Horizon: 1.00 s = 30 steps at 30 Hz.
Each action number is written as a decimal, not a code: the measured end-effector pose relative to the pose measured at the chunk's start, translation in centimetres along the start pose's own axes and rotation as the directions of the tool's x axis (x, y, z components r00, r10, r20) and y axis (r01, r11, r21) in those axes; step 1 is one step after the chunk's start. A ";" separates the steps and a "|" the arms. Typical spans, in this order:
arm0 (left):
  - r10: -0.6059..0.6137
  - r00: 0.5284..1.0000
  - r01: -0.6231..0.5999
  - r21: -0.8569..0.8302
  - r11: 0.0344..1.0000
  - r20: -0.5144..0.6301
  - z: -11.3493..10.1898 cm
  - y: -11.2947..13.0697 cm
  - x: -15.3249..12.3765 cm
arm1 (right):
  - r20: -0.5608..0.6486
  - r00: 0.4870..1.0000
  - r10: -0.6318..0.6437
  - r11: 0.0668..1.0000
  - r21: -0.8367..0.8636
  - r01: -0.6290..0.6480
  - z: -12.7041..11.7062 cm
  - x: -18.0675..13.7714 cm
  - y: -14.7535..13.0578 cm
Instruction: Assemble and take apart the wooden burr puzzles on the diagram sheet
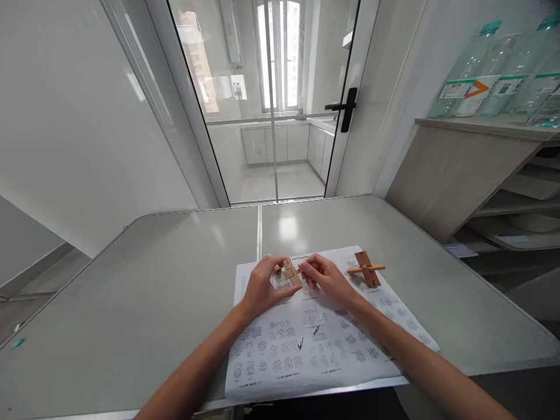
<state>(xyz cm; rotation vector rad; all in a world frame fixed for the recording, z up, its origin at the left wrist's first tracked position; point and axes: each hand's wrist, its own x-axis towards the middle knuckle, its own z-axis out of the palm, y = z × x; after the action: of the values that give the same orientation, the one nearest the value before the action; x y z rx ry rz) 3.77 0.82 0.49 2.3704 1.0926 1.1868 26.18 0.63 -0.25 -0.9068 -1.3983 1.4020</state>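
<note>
My left hand (264, 284) is closed around a light wooden puzzle (290, 272) made of small interlocking blocks, with the thumb along its near side. My right hand (324, 276) pinches at the puzzle's right side. A small wooden part shows near its fingertips, but I cannot tell whether it is joined to the rest. Both hands are over a printed sheet (284, 364) covered with line diagrams and two black check marks. To the right of my right hand, a darker wooden cross-shaped puzzle (368, 269) rests on the sheet, with a pale stick through it.
The grey table (175, 309) has a metal seam running away from me. A glass door (280, 105) with a black handle (349, 109) stands behind it. At the right, clear plastic bottles (468, 76) stand on a wooden shelf (459, 175).
</note>
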 end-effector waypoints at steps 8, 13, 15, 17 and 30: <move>0.142 0.989 -0.139 0.087 0.986 -0.027 -0.2 0.0 0.0 | 0.019 0.999 0.040 0.999 -0.021 -0.040 0.2 -0.1 -0.4; 0.201 0.980 -0.195 0.217 0.956 -0.005 -0.5 -0.1 0.2 | -0.046 0.999 -0.017 0.991 -0.131 0.011 0.6 -0.4 -0.3; 0.230 0.973 -0.221 0.263 0.939 -0.005 -0.5 -0.2 0.2 | -0.067 0.996 -0.052 0.982 -0.187 0.039 0.7 -0.5 -0.1; 0.258 0.966 -0.245 0.298 0.923 -0.006 -0.5 -0.2 0.3 | -0.077 0.993 -0.090 0.969 -0.236 0.070 0.9 -0.6 0.0; 0.312 0.948 -0.273 0.357 0.893 -0.056 -0.6 0.1 0.6 | -0.176 0.960 -0.218 0.868 -0.484 0.109 2.0 -0.9 0.1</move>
<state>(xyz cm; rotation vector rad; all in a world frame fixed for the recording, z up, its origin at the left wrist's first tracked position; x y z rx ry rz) 3.57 1.16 1.23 2.8526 1.0793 1.3325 24.52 -0.86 -0.27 -1.1828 -1.6264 0.8057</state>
